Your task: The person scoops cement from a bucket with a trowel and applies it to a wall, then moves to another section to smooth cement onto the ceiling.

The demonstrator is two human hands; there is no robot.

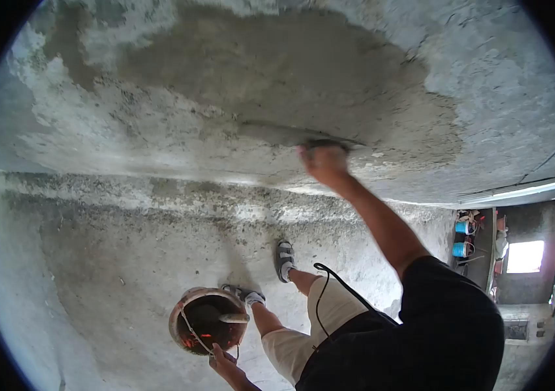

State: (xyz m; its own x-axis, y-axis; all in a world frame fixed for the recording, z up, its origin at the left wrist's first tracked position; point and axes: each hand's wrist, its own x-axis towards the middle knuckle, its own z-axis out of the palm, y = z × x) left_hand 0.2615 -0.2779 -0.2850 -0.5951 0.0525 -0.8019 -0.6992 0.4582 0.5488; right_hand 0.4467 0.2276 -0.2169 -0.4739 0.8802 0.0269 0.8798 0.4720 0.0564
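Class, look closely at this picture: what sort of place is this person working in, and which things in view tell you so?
Probably a building site, or a room under construction. A hand presses a trowel into wet plaster on a rough wall, the floor is bare concrete, and a bucket stands by the feet.

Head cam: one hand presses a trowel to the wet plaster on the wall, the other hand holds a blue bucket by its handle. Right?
Not quite. In the head view the bucket is reddish-orange, not blue. The rest stands: the right hand presses the trowel to the wet plaster, and the left hand holds the bucket's wire handle.
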